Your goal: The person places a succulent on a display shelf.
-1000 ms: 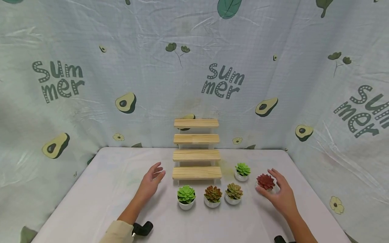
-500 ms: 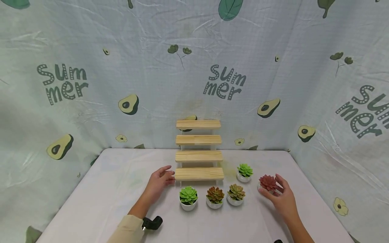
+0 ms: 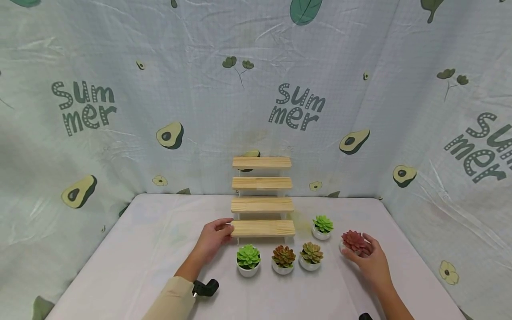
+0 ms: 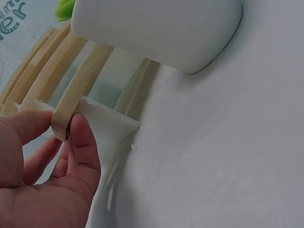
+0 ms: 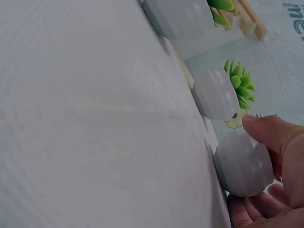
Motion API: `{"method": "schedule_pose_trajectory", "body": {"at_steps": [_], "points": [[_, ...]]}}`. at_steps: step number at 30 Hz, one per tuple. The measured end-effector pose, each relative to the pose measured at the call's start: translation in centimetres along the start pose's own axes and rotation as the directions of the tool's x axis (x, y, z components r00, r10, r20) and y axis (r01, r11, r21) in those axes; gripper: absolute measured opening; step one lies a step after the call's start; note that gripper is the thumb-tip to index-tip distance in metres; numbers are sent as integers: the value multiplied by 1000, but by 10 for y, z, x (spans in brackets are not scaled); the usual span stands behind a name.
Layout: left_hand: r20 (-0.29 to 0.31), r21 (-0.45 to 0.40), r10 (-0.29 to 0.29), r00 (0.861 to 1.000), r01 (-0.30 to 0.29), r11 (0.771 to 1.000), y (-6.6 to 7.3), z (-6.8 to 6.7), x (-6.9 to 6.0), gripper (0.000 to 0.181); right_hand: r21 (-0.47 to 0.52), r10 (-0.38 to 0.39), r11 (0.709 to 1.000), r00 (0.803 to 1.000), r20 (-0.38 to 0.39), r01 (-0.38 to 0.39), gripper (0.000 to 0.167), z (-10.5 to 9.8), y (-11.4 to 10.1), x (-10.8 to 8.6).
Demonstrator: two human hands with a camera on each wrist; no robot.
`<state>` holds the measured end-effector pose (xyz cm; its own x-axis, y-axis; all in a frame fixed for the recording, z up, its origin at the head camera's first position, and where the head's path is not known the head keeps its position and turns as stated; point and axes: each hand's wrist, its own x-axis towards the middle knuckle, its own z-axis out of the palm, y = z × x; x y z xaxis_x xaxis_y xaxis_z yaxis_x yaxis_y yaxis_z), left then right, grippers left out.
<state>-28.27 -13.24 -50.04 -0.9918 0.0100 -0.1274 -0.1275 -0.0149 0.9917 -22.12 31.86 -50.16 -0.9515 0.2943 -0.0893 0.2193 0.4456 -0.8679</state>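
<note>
A four-tier wooden display stand (image 3: 263, 204) with clear side supports stands at the back of the table. My left hand (image 3: 214, 238) pinches the left end of its lowest board (image 4: 80, 85), thumb on one face and fingers on the other in the left wrist view. Farther right, my right hand (image 3: 374, 265) holds a potted red succulent (image 3: 354, 240). Thumb and fingers lie around its white pot (image 5: 244, 164), which rests on the table. Most of the red leaves are hidden in the right wrist view.
In front of the stand are a potted green succulent (image 3: 248, 256), a reddish-brown one (image 3: 283, 256) and an olive one (image 3: 311, 252). Another green succulent (image 3: 322, 223) sits right of the stand. Printed cloth (image 3: 200, 98) hangs behind the white table (image 3: 120, 258).
My left hand has moved right, reaching the stand's lowest board and pinching its end. My right hand has closed in around the red succulent's pot, which stays about where it was.
</note>
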Motion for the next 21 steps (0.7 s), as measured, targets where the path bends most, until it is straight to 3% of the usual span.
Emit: {"method": "schedule_pose_trajectory", "body": {"at_steps": [8, 21], "points": [[-8, -16, -18, 1000, 18, 1000, -1, 1, 3, 40, -100, -17, 995, 1000, -6, 17, 104, -2, 1, 1], [-8, -17, -43, 999, 43, 999, 0, 2, 4, 43, -105, -36, 994, 999, -14, 34, 98, -2, 5, 2]]}}
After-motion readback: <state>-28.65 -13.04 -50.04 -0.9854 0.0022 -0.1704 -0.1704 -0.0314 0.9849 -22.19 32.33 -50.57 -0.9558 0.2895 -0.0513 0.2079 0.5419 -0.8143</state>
